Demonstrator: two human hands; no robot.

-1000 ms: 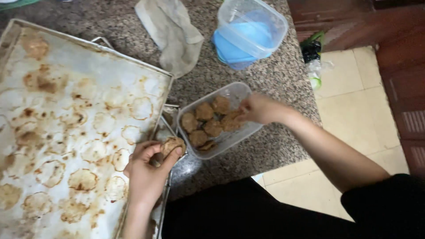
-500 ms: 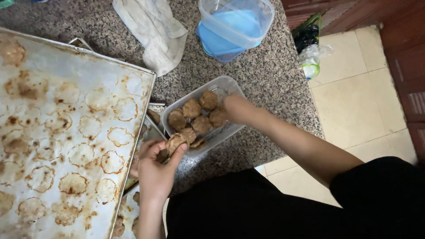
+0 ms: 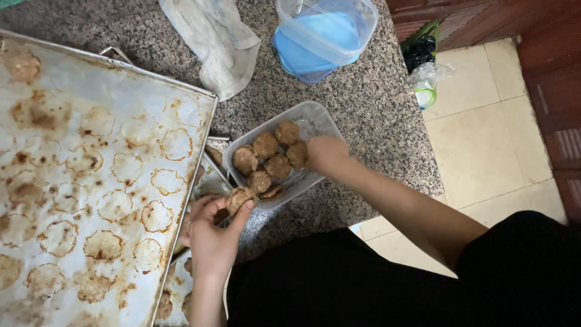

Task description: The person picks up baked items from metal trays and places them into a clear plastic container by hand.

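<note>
Fingers of the left hand pinch a round brown cookie at seven o'clock of the clear plastic tub. Right hand rests at the tub's three o'clock, touching the cookies; whether its fingers grip one I cannot tell.

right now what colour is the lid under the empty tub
Blue: the lid lies under the clear tub, seen in the head view.

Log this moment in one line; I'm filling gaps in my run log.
left hand: holds cookie | right hand: in clear container with cookies | baking tray: ring-stained
</note>
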